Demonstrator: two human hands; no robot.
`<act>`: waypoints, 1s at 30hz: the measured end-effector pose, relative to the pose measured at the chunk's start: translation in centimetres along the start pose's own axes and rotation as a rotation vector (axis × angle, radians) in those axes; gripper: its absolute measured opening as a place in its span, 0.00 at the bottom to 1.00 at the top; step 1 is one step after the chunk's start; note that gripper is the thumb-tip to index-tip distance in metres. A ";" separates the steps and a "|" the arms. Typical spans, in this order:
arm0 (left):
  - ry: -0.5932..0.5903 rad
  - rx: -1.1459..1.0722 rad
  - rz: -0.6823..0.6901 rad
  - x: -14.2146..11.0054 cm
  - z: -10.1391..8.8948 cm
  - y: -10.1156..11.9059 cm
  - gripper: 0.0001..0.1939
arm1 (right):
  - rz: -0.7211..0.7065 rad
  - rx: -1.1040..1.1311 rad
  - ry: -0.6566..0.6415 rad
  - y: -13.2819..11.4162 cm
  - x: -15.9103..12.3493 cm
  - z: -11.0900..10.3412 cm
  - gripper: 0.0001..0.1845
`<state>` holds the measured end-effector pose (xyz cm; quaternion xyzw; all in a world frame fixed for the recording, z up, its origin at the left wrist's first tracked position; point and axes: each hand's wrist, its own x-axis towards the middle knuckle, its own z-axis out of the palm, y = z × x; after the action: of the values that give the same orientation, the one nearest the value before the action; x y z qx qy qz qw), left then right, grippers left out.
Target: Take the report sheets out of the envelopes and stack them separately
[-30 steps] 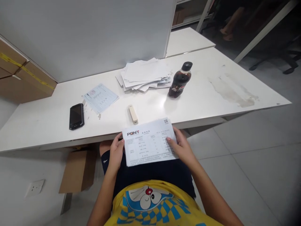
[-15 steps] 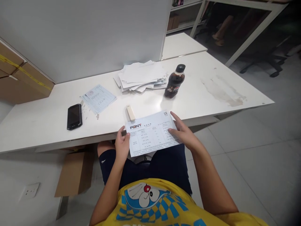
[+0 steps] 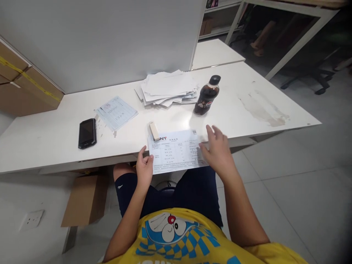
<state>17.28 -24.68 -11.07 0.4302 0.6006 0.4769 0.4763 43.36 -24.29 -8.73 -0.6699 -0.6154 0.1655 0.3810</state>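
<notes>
A printed sheet of paper point(image 3: 176, 154) with a table and a partly covered logo lies over the front edge of the white desk. My left hand point(image 3: 145, 170) pinches its left edge, thumb on top. Beside the right edge is my right hand point(image 3: 218, 152), fingers apart and slightly blurred, its thumb close to the paper; whether it touches I cannot tell. A small cream-coloured oblong object point(image 3: 153, 131), kind unclear, overlaps the sheet's upper left corner and hides part of the logo.
A loose stack of papers point(image 3: 169, 88) sits at the back of the desk point(image 3: 176, 119), beside a cola bottle point(image 3: 207, 95). Farther left are another printed sheet point(image 3: 117, 112) and a black phone point(image 3: 87, 133). Cardboard boxes point(image 3: 33, 91) stand at the far left. Another person's leg point(image 3: 262, 38) shows behind.
My right hand has let go of the sheet's right edge and spread its fingers. The sheet has moved forward onto the desk, its corner now beneath the cream object. My left hand stays at its edge.
</notes>
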 end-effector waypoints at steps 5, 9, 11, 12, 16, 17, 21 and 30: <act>-0.042 -0.135 0.005 -1.1 0.9 -1.0 0.38 | -0.364 -0.098 -0.072 -6.2 0.2 2.3 0.28; -0.018 -0.152 0.022 -1.5 1.3 -1.4 0.46 | -0.452 -0.175 -0.229 -9.1 0.9 6.2 0.26; 0.009 -0.137 0.035 -1.5 1.3 -1.5 0.49 | -0.457 -0.236 -0.234 -9.6 1.4 7.4 0.26; 0.017 -0.125 0.037 -1.5 1.2 -1.5 0.50 | -0.471 -0.259 -0.223 -9.7 1.6 7.7 0.26; 0.047 -0.099 0.034 -1.4 1.1 -1.7 0.49 | -0.558 -0.288 -0.199 -9.9 2.1 8.5 0.21; 0.053 -0.107 0.034 -1.4 1.2 -1.8 0.49 | -0.559 -0.291 -0.206 -9.8 2.2 8.7 0.19; 0.057 -0.128 0.033 -1.4 1.3 -2.0 0.49 | -0.506 -0.300 -0.207 -9.6 2.1 9.7 0.15; 0.063 -0.151 0.045 -1.5 0.8 -2.2 0.45 | -0.502 -0.273 -0.154 -10.5 2.0 9.9 0.13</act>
<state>18.18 -26.41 -13.02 0.3914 0.5676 0.5447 0.4774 29.58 -19.88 -7.21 -0.5271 -0.8056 0.0321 0.2687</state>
